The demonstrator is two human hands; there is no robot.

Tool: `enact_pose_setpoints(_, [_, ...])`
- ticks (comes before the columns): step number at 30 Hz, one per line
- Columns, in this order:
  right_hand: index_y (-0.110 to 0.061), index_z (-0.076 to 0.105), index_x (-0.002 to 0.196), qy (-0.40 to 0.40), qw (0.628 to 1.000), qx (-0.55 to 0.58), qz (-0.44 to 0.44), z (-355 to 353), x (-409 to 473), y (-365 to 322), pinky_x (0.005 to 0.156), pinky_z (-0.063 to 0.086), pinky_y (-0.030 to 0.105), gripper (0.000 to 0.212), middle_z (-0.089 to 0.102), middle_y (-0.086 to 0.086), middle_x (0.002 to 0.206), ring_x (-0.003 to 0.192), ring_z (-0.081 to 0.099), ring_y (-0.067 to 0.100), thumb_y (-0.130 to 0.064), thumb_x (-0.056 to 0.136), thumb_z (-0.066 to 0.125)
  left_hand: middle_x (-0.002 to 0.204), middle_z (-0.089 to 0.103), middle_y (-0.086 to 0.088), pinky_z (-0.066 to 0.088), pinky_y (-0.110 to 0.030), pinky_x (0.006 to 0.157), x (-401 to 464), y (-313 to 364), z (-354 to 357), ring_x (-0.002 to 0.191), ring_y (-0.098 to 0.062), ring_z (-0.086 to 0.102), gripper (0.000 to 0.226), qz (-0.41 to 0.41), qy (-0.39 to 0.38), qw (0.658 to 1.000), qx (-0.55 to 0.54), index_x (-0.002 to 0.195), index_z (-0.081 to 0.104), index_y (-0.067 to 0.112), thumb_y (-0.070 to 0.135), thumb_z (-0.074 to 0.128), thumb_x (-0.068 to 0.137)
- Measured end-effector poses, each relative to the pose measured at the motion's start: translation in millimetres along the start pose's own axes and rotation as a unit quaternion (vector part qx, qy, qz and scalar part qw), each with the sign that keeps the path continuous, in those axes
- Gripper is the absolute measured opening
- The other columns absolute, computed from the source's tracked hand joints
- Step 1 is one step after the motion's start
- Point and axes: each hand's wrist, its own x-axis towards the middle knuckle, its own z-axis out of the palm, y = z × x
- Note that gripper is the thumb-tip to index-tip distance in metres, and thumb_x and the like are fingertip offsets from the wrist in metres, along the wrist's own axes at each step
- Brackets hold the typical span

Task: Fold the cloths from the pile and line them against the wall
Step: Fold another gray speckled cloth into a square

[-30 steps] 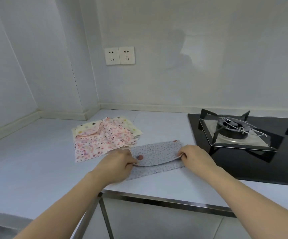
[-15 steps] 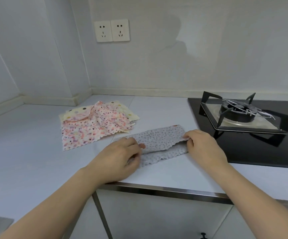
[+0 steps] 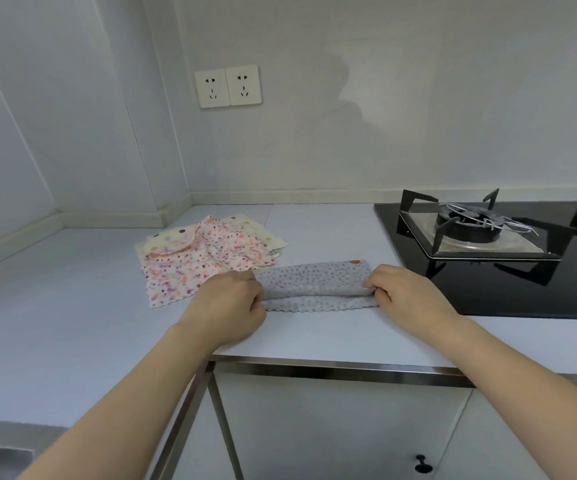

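I've got the grey spotted cloth (image 3: 314,284) on the near table (image 3: 55,323), my left hand (image 3: 226,306) pinching its left end, my right hand (image 3: 406,294) pinching its right end. A second ago the folded layer was only part way over; now it's doubled into a narrow strip. One more fold looks due before it goes to the far wall (image 3: 349,98). The pile of cloths (image 3: 204,258) waits just left, unfolded.
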Motion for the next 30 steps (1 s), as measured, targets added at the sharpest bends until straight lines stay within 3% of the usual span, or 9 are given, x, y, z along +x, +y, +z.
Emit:
enact_pose_setpoints(5, [-0.016,0.068,0.104,0.005,1.0,-0.024,0.002,-2.7,-6.1,-0.7,0.084,0.048,0.036,0.024,0.062,-0.008,0.109,0.108,0.052,0.015,-0.01,0.092,0.048,0.083,0.056,0.005,0.045,-0.031,0.064,-0.5,-0.8,-1.0,0.076,-0.017,0.049,0.016,-0.044,-0.007,0.999,-0.004,0.078,0.062,0.018,0.028,0.052,0.085])
enact_pose_setpoints(10, [-0.019,0.068,0.112,-0.004,1.0,-0.027,-0.013,-1.8,-9.7,-1.0,0.093,0.047,0.033,0.029,0.062,-0.011,0.119,0.115,0.053,0.013,-0.014,0.091,0.049,0.079,0.054,0.004,0.047,-0.032,0.063,-3.0,-2.4,-1.0,0.072,-0.015,0.051,0.017,-0.091,0.001,0.994,-0.06,0.074,0.057,0.017,0.028,0.053,0.086])
enact_pose_setpoints(14, [-0.022,0.063,0.121,-0.05,0.998,0.031,-0.027,-5.8,-16.5,2.8,0.103,0.038,0.028,0.035,0.054,-0.014,0.121,0.117,0.046,0.007,-0.026,0.086,0.055,0.076,0.053,0.007,0.038,-0.025,0.057,-4.1,-4.9,0.0,0.069,-0.011,0.049,0.014,-0.12,0.016,0.985,-0.12,0.078,0.057,0.016,0.026,0.055,0.088])
enact_pose_setpoints(18, [-0.028,0.056,0.126,-0.048,0.998,0.037,-0.028,-6.5,-17.3,1.8,0.099,0.037,0.023,0.041,0.051,-0.016,0.114,0.111,0.044,0.004,-0.043,0.088,0.058,0.078,0.06,-0.005,0.043,-0.034,0.062,-3.5,-2.4,-0.5,0.071,-0.02,0.053,0.016,-0.18,0.025,0.96,-0.211,0.081,0.059,0.011,0.019,0.052,0.092])
enact_pose_setpoints(22, [-0.037,0.057,0.122,-0.047,0.998,0.051,-0.008,-2.9,-11.4,-5.5,0.095,0.039,0.027,0.038,0.049,-0.018,0.107,0.108,0.04,0.004,-0.052,0.087,0.057,0.064,0.041,-0.004,0.028,-0.029,0.055,2.3,2.6,-6.4,0.06,-0.015,0.035,0.029,-0.225,0.043,0.91,-0.344,0.068,0.042,0.011,0.011,0.04,0.096])
enact_pose_setpoints(27, [-0.033,0.061,0.116,-0.025,0.999,0.039,-0.01,0.5,-7.7,-9.7,0.088,0.039,0.026,0.031,0.047,-0.019,0.1,0.108,0.046,0.011,-0.049,0.09,0.056,0.061,0.04,-0.002,0.027,-0.028,0.054,6.8,0.3,-4.0,0.058,-0.015,0.035,0.034,-0.246,0.043,0.901,-0.355,0.064,0.041,0.012,0.01,0.04,0.098])
enact_pose_setpoints(30, [-0.037,0.056,0.114,-0.027,0.999,0.018,0.001,-2.4,-8.3,-16.6,0.082,0.039,0.025,0.038,0.048,-0.02,0.102,0.104,0.045,0.006,-0.061,0.085,0.055,0.06,0.038,-0.003,0.026,-0.027,0.053,8.0,-1.9,-1.6,0.056,-0.014,0.033,0.032,-0.256,0.046,0.899,-0.353,0.065,0.041,0.011,0.011,0.041,0.097])
